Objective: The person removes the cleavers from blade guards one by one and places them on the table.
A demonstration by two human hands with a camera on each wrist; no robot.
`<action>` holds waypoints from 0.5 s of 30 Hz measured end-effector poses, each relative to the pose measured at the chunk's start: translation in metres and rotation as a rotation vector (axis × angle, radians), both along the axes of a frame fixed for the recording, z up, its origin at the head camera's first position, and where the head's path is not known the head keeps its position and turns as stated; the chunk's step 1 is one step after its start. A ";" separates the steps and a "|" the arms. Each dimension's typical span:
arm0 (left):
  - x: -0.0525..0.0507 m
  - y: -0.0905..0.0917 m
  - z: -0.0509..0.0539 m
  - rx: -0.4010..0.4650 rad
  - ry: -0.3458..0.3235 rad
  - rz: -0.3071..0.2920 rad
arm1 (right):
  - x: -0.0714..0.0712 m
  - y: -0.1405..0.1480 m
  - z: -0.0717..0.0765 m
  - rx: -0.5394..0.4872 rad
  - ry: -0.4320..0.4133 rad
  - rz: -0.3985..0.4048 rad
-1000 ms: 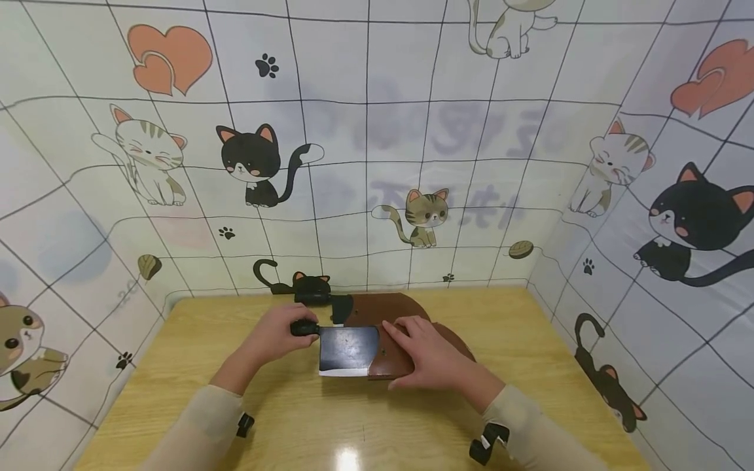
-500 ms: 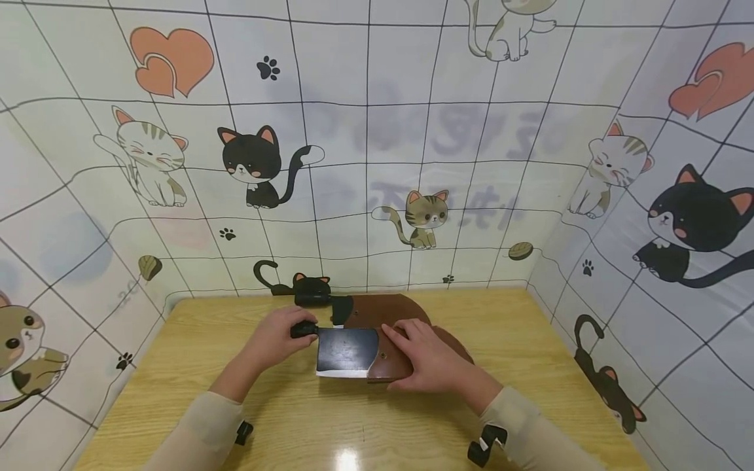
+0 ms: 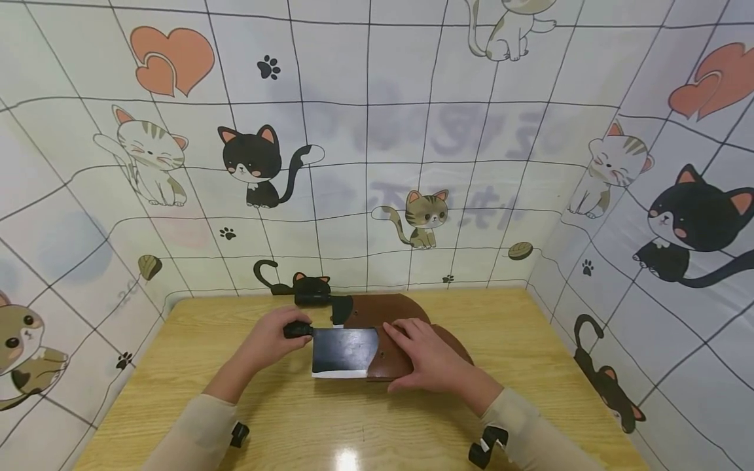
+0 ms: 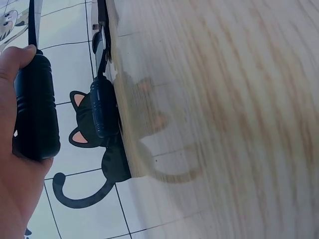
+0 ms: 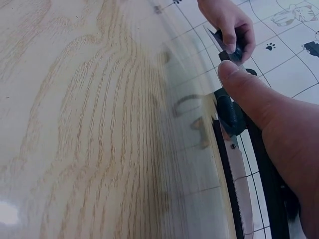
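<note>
My left hand (image 3: 268,340) grips the black handle (image 3: 296,329) of a cleaver. The cleaver's wide dark blade (image 3: 344,353), with a bright lower edge, stands partly out of a brown leather sheath (image 3: 387,360). The sheath's right part lies under my right hand (image 3: 432,356), which holds it between thumb and fingers. The left wrist view shows the ribbed handle (image 4: 37,107) in my left palm, thumb near its blade end. From the right wrist, my right thumb (image 5: 244,89) lies along the sheath's dark edge; the blade is mostly hidden there.
Behind lies a second cleaver with a black handle (image 3: 312,298) and a brown sheath (image 3: 385,309), close to the back wall. The wooden table (image 3: 306,425) meets cat-print cloth walls (image 3: 353,196) at the back and sides.
My left hand has moved slightly left with the handle. More of the blade shows outside the sheath. My right hand and the rear cleaver stay nearly in place.
</note>
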State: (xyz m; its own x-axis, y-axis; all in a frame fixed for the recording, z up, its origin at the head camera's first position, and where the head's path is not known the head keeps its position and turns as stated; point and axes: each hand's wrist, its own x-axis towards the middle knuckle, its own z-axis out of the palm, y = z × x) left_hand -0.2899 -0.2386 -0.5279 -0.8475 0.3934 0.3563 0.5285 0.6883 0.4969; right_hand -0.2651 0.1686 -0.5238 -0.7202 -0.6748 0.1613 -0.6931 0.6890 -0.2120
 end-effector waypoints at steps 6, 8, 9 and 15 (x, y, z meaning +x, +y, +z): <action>0.001 -0.007 0.000 0.016 -0.007 0.001 | -0.001 0.002 0.000 0.001 -0.003 0.017; 0.002 -0.010 -0.001 0.011 -0.013 0.010 | -0.001 0.003 -0.001 0.005 -0.004 0.026; 0.002 -0.011 -0.002 0.007 -0.015 0.014 | -0.001 0.004 -0.001 0.006 -0.002 0.033; 0.001 -0.020 -0.004 0.004 -0.018 0.007 | -0.001 0.008 -0.002 0.009 -0.027 0.040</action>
State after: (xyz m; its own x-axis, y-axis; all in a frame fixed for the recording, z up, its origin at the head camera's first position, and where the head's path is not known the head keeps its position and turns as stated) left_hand -0.2892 -0.2588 -0.5315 -0.8568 0.3856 0.3423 0.5140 0.6901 0.5095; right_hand -0.2665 0.1765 -0.5256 -0.6964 -0.7047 0.1357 -0.7144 0.6627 -0.2247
